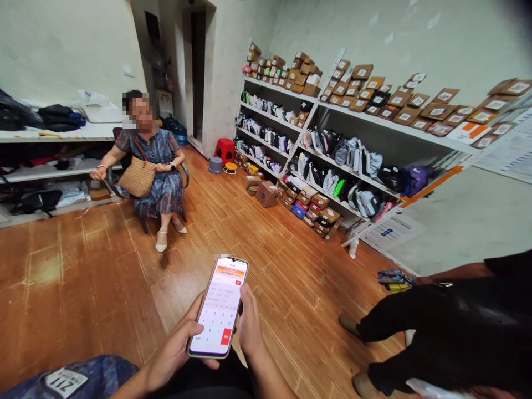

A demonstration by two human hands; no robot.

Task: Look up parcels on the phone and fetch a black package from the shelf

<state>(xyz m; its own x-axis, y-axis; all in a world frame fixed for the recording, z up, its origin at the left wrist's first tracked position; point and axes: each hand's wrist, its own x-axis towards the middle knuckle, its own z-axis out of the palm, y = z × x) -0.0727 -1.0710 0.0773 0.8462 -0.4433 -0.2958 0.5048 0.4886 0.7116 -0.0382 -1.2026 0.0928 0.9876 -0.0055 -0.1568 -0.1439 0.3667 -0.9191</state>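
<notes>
A smartphone (219, 306) with a lit white screen showing a number pad and red buttons is held low at the bottom centre. My left hand (177, 346) cups it from below and the left, fingers wrapped under the case. My right hand (250, 324) grips its right edge, fingers closed along the side. Both forearms come up from the bottom edge over my lap.
A person in a patterned dress sits on a chair (145, 172) with a woven bag (138, 177), far left. White shelves (353, 113) of parcels line the right wall, boxes (267, 193) on the wooden floor. Another seated person in black (440, 332) is at the right.
</notes>
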